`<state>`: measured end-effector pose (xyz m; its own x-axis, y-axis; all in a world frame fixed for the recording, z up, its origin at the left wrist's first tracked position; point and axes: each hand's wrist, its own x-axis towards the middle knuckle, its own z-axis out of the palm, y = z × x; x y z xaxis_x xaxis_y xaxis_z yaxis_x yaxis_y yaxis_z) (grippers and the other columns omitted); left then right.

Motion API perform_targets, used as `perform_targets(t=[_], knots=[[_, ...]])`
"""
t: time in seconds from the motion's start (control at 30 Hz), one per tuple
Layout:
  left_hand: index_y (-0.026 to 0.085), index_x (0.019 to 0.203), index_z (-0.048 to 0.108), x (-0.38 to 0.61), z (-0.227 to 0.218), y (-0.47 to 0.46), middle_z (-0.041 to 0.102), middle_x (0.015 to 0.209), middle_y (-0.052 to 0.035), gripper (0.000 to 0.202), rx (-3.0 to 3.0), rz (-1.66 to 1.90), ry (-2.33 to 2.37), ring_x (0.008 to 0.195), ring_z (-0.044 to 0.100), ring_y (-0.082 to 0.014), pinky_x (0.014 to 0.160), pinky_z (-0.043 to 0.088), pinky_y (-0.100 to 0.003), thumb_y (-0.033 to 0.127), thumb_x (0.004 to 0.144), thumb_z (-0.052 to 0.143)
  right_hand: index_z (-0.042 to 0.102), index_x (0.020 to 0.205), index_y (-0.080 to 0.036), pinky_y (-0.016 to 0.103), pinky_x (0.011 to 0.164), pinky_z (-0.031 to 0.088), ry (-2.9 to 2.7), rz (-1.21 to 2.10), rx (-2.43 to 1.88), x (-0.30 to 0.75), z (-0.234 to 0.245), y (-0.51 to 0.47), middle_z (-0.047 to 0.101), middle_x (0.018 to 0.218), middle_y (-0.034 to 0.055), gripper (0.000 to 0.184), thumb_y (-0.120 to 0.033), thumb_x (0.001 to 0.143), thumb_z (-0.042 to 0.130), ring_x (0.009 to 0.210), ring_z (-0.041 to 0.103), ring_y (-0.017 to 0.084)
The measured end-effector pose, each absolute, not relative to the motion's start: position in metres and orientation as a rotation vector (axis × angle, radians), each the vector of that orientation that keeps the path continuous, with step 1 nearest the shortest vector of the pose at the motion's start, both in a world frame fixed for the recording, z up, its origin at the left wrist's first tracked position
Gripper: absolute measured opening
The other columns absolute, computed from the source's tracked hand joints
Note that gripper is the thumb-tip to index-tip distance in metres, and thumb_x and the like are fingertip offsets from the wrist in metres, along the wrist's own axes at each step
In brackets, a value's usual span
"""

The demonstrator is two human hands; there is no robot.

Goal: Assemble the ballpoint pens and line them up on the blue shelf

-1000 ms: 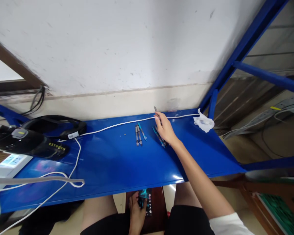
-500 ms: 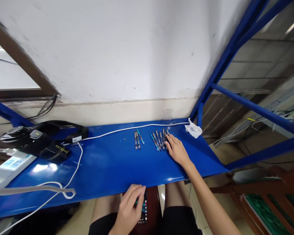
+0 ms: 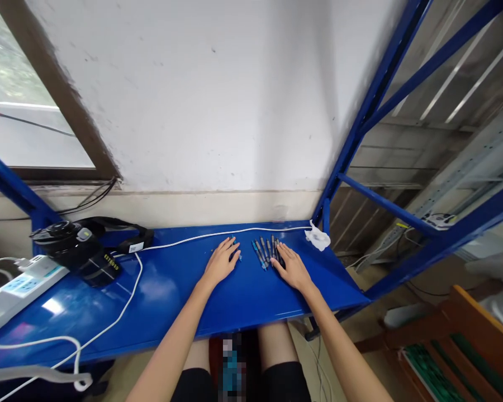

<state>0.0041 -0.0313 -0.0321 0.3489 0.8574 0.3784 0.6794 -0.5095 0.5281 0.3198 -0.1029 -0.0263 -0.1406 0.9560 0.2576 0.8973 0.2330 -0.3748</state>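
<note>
My left hand [image 3: 222, 262] lies palm down on the blue table [image 3: 176, 301], fingers stretched out over a small group of pens. Only bits of a blue pen [image 3: 233, 241] show beside its fingers; the hand mostly hides the others. To the right, several grey and blue pens [image 3: 263, 254] lie side by side, roughly parallel. My right hand [image 3: 293, 268] rests flat at the right edge of this row, its fingers over the last dark pens. Both hands look open, with nothing gripped.
A crumpled white tissue [image 3: 318, 237] lies at the back right. A white cable [image 3: 218, 237] runs along the back edge. At the left are a black device with a strap [image 3: 84, 251] and a white power strip [image 3: 25, 287]. Blue frame posts [image 3: 347, 151] rise at the right.
My left hand has moved from the lap, near a phone, up onto the table over the left group of pens. My right hand stays by the right pens. The camera view has shifted.
</note>
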Motion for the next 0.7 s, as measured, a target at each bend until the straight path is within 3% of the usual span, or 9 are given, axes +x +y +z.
perform_targets(t=[0.17, 0.33, 0.47, 0.6, 0.7], knots=[[0.021, 0.129, 0.08, 0.001, -0.036, -0.033, 0.073, 0.151, -0.0117, 0.037, 2.275, 1.053, 1.286, 0.152, 0.058, -0.0285, 0.129, 0.046, -0.053, 0.03, 0.11, 0.05, 0.053, 0.167, -0.015, 0.053, 0.134, 0.036, -2.052, 0.196, -1.695, 0.319, -0.024, -0.106, 0.052, 0.171, 0.0189, 0.073, -0.063, 0.112, 0.048, 0.163, 0.045, 0.032], [0.022, 0.13, 0.076, -0.001, -0.034, -0.027, 0.076, 0.14, -0.0106, 0.036, 2.214, 1.117, 1.376, 0.135, 0.068, -0.0266, 0.122, 0.051, -0.047, 0.016, 0.102, 0.053, 0.054, 0.164, -0.014, 0.054, 0.13, 0.043, -1.999, 0.144, -1.679, 0.319, -0.023, -0.103, 0.059, 0.165, 0.0221, 0.07, -0.061, 0.112, 0.047, 0.157, 0.053, 0.035], [0.02, 0.129, 0.074, -0.005, -0.035, -0.027, 0.074, 0.128, -0.0152, 0.031, 2.14, 1.123, 1.588, 0.123, 0.067, -0.0345, 0.113, 0.051, -0.052, 0.021, 0.101, 0.061, 0.059, 0.156, -0.014, 0.058, 0.122, 0.049, -1.885, 0.023, -1.668, 0.314, -0.014, -0.117, 0.065, 0.152, 0.0237, 0.063, -0.059, 0.113, 0.045, 0.145, 0.061, 0.039], [0.019, 0.125, 0.073, -0.007, -0.035, -0.029, 0.073, 0.116, -0.0158, 0.026, 2.08, 1.094, 1.732, 0.116, 0.067, -0.0371, 0.104, 0.052, -0.051, 0.026, 0.101, 0.065, 0.058, 0.156, -0.02, 0.063, 0.118, 0.051, -1.746, -0.009, -1.589, 0.286, -0.023, -0.186, 0.063, 0.151, 0.024, 0.054, -0.051, 0.112, 0.047, 0.145, 0.059, 0.042], [0.019, 0.12, 0.074, -0.009, -0.035, -0.03, 0.074, 0.113, -0.0136, 0.023, 2.046, 1.076, 1.764, 0.114, 0.068, -0.0343, 0.102, 0.052, -0.047, 0.024, 0.099, 0.068, 0.071, 0.138, -0.032, 0.062, 0.107, 0.058, -1.693, 0.177, -1.464, 0.246, -0.056, -0.262, 0.075, 0.123, 0.0183, 0.039, -0.038, 0.11, 0.044, 0.127, 0.07, 0.04]])
